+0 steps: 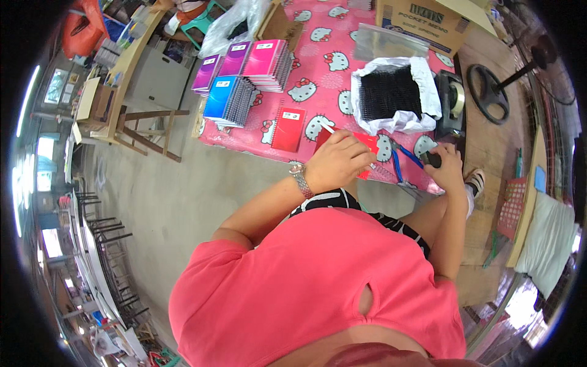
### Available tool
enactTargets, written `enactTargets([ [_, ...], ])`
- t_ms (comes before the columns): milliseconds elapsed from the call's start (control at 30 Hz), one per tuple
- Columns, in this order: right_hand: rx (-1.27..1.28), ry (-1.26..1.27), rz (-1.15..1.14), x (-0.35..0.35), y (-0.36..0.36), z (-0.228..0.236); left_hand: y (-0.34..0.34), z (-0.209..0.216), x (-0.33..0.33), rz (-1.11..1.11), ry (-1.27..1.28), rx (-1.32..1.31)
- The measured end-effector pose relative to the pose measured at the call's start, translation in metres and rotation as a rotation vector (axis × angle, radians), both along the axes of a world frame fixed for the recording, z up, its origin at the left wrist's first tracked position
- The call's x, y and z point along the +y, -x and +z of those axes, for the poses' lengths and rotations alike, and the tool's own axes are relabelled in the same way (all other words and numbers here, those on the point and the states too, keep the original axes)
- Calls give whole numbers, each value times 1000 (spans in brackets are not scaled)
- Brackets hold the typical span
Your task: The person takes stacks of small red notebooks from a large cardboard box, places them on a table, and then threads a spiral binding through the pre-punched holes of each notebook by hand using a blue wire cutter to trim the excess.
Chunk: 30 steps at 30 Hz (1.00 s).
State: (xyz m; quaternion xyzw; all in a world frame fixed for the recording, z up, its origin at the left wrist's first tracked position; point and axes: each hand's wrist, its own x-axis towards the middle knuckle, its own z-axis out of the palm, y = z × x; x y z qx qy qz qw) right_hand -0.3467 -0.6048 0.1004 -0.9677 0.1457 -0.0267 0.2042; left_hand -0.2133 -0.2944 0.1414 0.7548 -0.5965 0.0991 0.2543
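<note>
Left hand (pixel 337 161) was curled over a red notebook (pixel 361 142) at the near edge of the table (pixel 318 55), fingers bent around the cover and what looked like a thin white rod (pixel 328 129) poking out above the knuckles. A metal watch (pixel 301 180) sat on that wrist.

Right hand (pixel 445 166) lay just right of the notebook, fingers closed on the dark grip of blue-handled pliers (pixel 405 160); the handles ran between the 2 hands, apart from the left hand.

Table covered in a pink cartoon-cat cloth. A 2nd red notebook (pixel 288 128) lay just left of the held one. Farther back, stacks of spiral notebooks (pixel 244 76) in purple, blue and pink. Behind the hands, a white bag (pixel 422 92) held black binding coils (pixel 389 92). A tape dispenser (pixel 451 101) touched the bag's right side. A cardboard box (pixel 422 18) stood at the far edge.
</note>
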Motion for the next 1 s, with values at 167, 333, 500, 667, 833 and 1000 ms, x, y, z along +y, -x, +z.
enactTargets([
  [167, -151, -1137, 524, 48, -33, 69, 9, 4, 4, 220, -25, -31],
  [333, -118, -731, 596, 65, -67, 54, 0, 3, 9, 215, -24, 95],
  [500, 26, -1184, 656, 71, -66, 64, 6, 0, 4, 201, 6, 76],
  [667, -86, -1595, 663, 76, -58, 67, 2, 1, 5, 214, 48, 150],
  [833, -22, -736, 533, 74, -65, 62, 2, -1, 9, 206, 60, 178],
  [1000, 14, -1147, 614, 76, -66, 56, 2, 1, 8, 196, 83, 182],
])
